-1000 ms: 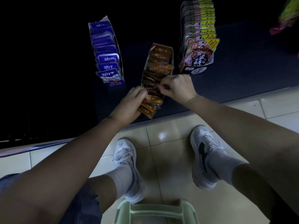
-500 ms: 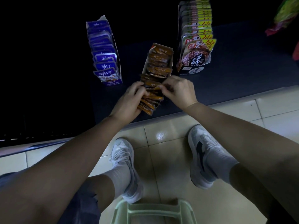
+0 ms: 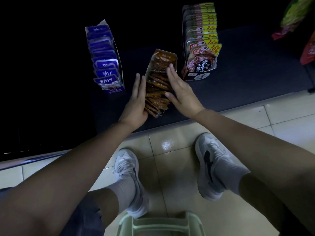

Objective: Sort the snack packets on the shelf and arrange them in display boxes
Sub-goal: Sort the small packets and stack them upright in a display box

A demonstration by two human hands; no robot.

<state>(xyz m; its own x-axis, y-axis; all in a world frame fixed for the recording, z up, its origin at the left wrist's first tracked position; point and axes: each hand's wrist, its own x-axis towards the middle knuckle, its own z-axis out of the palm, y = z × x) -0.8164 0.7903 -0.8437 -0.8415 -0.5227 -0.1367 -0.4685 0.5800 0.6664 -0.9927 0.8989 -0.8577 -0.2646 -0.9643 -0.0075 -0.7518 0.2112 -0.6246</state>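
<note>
An open display box of orange-brown snack packets [image 3: 159,82] lies on the dark bottom shelf [image 3: 238,86], its packets standing in a row. My left hand [image 3: 138,101] lies flat against the box's left side with straight fingers. My right hand [image 3: 181,90] presses the right side, fingers straight and reaching over the packets. To the left stands a box of purple packets [image 3: 105,62]. To the right stands a box of black and yellow packets [image 3: 201,46].
Red and green bags [image 3: 296,23] sit at the shelf's far right. The shelf edge runs just in front of my feet on the beige tiled floor [image 3: 170,160]. A pale green plastic stool [image 3: 160,225] is below me.
Both hands have stopped pinching packets near the front of the orange-brown box. They have straightened and now press flat on the box's two sides.
</note>
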